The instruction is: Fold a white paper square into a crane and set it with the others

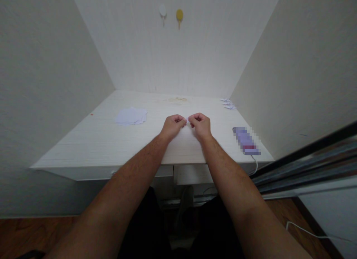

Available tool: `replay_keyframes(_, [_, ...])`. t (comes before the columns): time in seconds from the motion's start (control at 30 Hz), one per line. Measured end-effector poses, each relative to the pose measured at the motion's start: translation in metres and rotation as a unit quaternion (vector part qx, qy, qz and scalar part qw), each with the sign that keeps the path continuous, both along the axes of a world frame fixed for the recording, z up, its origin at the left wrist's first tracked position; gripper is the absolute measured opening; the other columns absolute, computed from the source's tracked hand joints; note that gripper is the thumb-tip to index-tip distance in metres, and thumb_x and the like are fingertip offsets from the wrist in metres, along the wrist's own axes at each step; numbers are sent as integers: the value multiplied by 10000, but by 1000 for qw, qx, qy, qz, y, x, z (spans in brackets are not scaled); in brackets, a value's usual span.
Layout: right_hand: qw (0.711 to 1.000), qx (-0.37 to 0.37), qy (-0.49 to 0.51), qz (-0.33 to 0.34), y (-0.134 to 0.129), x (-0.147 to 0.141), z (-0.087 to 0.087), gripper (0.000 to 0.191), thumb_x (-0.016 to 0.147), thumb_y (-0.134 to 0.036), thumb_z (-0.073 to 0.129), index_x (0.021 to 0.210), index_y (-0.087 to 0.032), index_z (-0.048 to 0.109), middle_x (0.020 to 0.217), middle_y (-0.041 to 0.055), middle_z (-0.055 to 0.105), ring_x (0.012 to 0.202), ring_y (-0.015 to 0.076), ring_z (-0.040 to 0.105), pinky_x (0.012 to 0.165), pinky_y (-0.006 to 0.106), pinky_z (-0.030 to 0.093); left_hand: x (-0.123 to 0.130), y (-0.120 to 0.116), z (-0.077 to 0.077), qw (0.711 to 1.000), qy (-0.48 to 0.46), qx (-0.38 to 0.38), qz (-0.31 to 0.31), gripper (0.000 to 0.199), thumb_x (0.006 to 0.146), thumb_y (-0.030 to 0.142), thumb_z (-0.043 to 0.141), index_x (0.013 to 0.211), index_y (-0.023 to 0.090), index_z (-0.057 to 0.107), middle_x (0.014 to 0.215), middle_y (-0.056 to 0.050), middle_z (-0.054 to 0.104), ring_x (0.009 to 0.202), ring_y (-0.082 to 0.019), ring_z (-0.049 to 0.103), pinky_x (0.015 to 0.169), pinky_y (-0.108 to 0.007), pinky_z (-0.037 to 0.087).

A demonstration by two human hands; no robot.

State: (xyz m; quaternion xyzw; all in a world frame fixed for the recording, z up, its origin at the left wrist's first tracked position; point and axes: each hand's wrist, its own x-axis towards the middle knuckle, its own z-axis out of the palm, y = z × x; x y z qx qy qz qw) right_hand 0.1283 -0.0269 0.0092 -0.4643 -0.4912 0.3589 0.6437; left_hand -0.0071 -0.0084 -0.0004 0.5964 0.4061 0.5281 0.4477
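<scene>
Left hand (174, 127) and right hand (200, 125) pinching one small paper piece (187, 120) between fingertips, over middle of tabletop (92, 147); work on it seemingly under way. About three folded papers (229, 104) lying at right rear, apparently done. Flat sheets (131, 116) lying overlapped at left, apparently unworked; exact number not showing. Two hooks (179, 15) hanging on wall (173, 58), one white, one yellow; one pixelated purple object (244, 140) lying at right.

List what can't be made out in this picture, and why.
All in the head view:
- Pale piece between left hand and right hand: its full shape; tiny and partly covered by fingertips.
- Purple rectangular object: its surface details; pixelated.
- Folded white papers, back right: their exact folds; too small.
- Upper arms: cut off by the bottom edge.
</scene>
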Motion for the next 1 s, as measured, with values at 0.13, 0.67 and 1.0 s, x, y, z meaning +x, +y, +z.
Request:
replay_keyframes(0.13, [1000,-14,-1,28,0,-1,0,142,636,-313,690,681,-187,644,553,-39,577,511,101,482,509,245,378,-1,0,0,1000,3,1,0,166,654,311,734,655,161,663,613,-7,640,567,-107,519,589,-260,384])
replay_keyframes(0.67, [999,-18,-49,-1,2,-4,-3,185,636,-356,701,638,-183,633,552,-42,564,533,105,479,568,263,403,1,1,-1,998,49,20,28,239,693,383,736,632,170,647,585,1,614,543,-107,487,568,-264,359])
replay_keyframes(1.0, [999,-13,-43,18,1,-3,-3,223,651,-387,710,632,-189,609,543,-40,560,510,97,457,515,246,365,0,1,-1,999,32,26,33,220,710,375,738,684,173,654,655,-15,657,621,-127,549,634,-261,404])
